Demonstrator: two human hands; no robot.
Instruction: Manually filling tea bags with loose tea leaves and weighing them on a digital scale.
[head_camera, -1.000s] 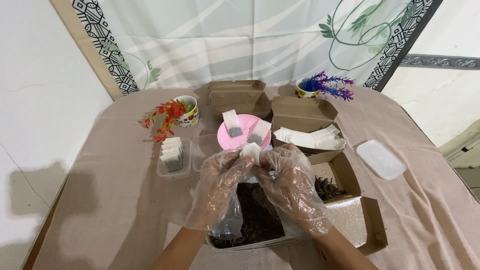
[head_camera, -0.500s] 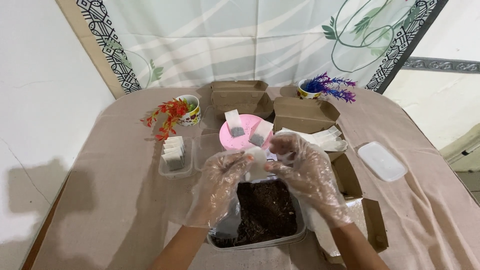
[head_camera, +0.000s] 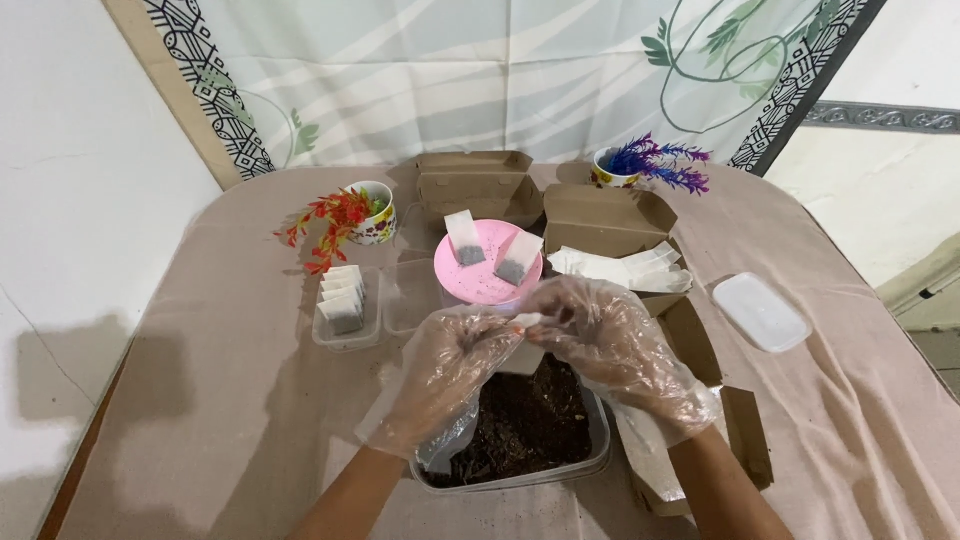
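Observation:
Both hands wear loose clear plastic gloves. My left hand (head_camera: 445, 372) and my right hand (head_camera: 610, 345) meet above a clear plastic tub of dark loose material (head_camera: 525, 420), and together pinch a small white sachet (head_camera: 528, 320) between their fingertips. Just beyond them lies a pink round lid (head_camera: 488, 265) with two filled white sachets (head_camera: 465, 240) on it.
A small clear tray of filled sachets (head_camera: 345, 305) is at the left. Open brown cardboard boxes (head_camera: 600, 225) hold flat empty sachets (head_camera: 620, 268). A clear lid (head_camera: 760, 312) lies at the right. Two cups with artificial plants (head_camera: 365, 212) stand at the back.
My hands rose from the tub and drew together over its far edge, now pinching the small white sachet between them.

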